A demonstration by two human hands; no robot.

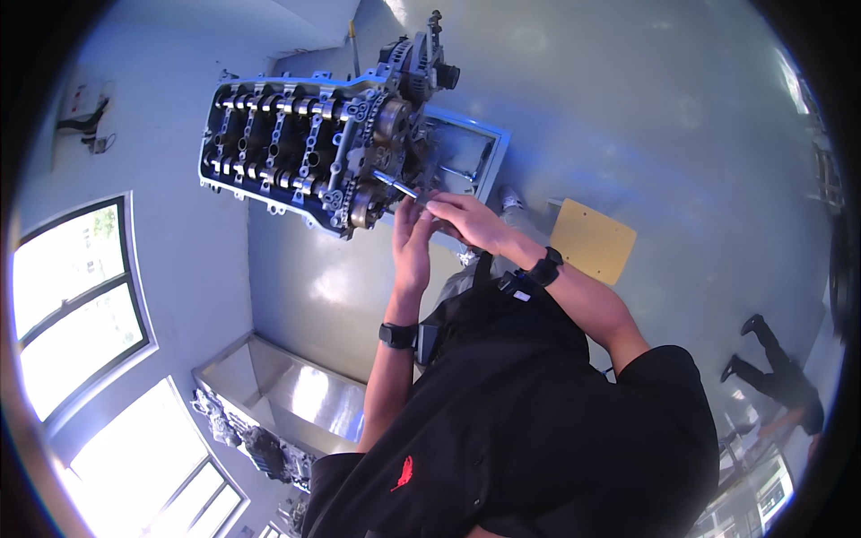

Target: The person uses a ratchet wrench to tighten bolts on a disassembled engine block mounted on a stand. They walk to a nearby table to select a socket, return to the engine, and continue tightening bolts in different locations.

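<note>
engine: the open-topped engine (269,148) lies ahead of the person, toward the left, its chain (372,125) end facing the hands, probably so that end is within easy reach.
silver tool: the silver tool (395,183) slants from the chain end to the fingers; held by its outer end, it seems to leave the inner tip free to meet the engine.
right hand: the right hand (468,221) is curled, thumb and fingers pinching the tool's outer end.
left hand: the left hand (413,247) is raised just beside it, fingers bent; whether it grips or only steadies, i cannot tell.
blue frame: the blue frame (499,161) stands beyond the right hand, beside the engine.
</note>
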